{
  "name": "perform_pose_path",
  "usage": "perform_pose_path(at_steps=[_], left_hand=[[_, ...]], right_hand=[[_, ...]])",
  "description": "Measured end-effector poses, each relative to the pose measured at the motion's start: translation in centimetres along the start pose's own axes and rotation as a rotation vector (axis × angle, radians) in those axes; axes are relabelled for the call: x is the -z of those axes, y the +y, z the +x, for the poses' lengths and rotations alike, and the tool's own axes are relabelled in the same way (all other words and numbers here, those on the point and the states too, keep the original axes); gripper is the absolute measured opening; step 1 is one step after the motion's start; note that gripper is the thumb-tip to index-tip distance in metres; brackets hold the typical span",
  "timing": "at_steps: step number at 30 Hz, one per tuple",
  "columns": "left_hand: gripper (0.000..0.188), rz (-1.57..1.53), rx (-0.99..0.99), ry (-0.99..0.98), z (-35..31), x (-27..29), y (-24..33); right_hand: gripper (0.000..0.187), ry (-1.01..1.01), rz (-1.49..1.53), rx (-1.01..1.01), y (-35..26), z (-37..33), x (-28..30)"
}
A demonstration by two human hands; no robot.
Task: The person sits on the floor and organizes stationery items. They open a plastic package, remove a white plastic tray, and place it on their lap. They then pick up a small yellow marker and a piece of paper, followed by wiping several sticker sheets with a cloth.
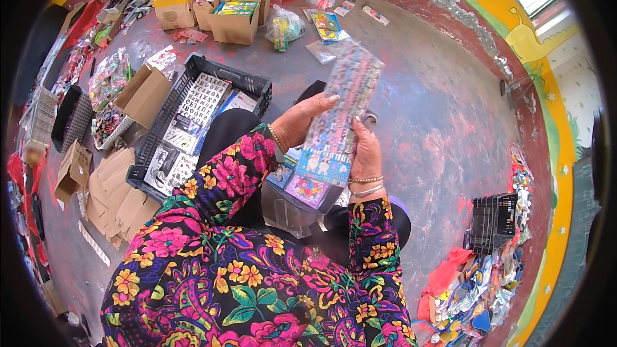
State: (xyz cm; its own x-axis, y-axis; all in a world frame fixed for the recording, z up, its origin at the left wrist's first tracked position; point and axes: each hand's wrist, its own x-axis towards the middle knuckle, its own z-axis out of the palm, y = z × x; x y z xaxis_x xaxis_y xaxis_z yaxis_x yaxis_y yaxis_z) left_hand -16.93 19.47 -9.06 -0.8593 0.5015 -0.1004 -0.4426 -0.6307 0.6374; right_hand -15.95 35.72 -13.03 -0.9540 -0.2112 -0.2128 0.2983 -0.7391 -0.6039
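Observation:
A long flat packet in clear plastic [344,90], patterned with rows of small pink, grey and blue pieces, slants upward in front of me. My left hand [301,119] grips its left edge, thumb lying over the front. On the opposite edge, lower down, my right hand [366,151] is closed on it too. What the small pieces are is too blurred to make out. Beneath the packet stands a container holding colourful printed packs, among them a pink and purple one [310,189]. A blue card with white figures [324,164] meets the packet's lower end; whether they are joined I cannot tell.
At my left a black plastic crate [144,178] holds black-and-white printed sheets. Flattened cardboard [116,196] lies beyond it. Open cardboard boxes [234,26] line the far wall. At the lower right are another black crate [491,222] and a heap of packaged goods [475,292].

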Motion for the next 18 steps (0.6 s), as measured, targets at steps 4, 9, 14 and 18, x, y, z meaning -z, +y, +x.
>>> perform_pose_path(at_steps=[4,9,14,18], left_hand=[[0.036,-0.121,0.011,0.089,-0.2,0.6,0.2],[0.035,-0.148,-0.058,0.110,-0.4,1.6,0.9],[0.036,-0.123,-0.048,0.082,0.1,2.6,0.5],[0.036,-0.236,-0.058,0.085,0.5,2.2,-0.2]], right_hand=[[0.031,-0.038,-0.180,-0.010,0.5,-0.3,-0.4],[0.051,0.078,-0.168,0.351,-3.3,-2.0,-1.5],[0.059,0.000,-0.731,0.700,-3.0,-3.0,-0.2],[0.049,-0.270,-0.718,0.212,4.5,0.0,2.6]])
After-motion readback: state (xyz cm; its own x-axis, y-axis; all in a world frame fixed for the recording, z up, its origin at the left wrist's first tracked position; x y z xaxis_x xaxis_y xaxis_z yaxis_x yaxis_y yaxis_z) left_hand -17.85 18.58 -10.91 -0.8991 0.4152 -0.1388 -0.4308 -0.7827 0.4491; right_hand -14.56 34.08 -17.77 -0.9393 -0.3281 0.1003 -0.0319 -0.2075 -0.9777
